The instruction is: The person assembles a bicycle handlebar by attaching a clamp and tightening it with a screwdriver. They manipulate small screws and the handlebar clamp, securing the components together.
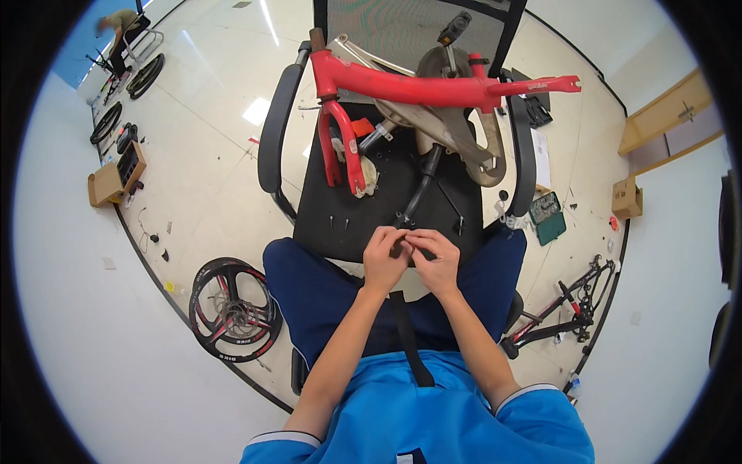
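Observation:
My left hand and my right hand meet in front of me over my lap. Their fingertips pinch together, and anything small between them is too hidden to name. Just beyond the fingers is the clamp end of a black bicycle stem, lying on the black chair seat. Two small bolts lie on the seat to the left. A thin dark rod lies right of the stem. Farther off, a red bicycle frame with its red fork rests across the chair.
Black armrests flank the seat. Grey metal bike parts lie under the frame. On the floor are a spoked wheel at left, a black bike frame and a green case at right. A person bends at far left.

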Available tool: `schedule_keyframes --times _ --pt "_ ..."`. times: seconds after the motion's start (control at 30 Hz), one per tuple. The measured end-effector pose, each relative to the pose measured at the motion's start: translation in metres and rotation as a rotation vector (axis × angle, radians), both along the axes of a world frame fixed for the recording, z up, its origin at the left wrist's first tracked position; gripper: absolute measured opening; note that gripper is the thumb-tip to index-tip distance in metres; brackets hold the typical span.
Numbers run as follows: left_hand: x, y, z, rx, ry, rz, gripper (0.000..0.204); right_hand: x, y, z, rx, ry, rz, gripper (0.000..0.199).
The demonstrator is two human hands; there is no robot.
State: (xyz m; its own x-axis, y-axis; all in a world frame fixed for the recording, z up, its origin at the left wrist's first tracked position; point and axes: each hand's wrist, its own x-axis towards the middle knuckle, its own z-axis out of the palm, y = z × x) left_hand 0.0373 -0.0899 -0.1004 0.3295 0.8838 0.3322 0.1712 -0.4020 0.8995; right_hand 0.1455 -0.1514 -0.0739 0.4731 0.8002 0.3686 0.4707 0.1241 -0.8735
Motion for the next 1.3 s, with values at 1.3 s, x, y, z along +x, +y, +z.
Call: schedule_keyframes --times 1.3 --pt "0.001 0.001 -0.030 0.104 -0.060 0.060 0.019 -0.009 0.002 0.006 -0.091 0.150 0.010 0.022"
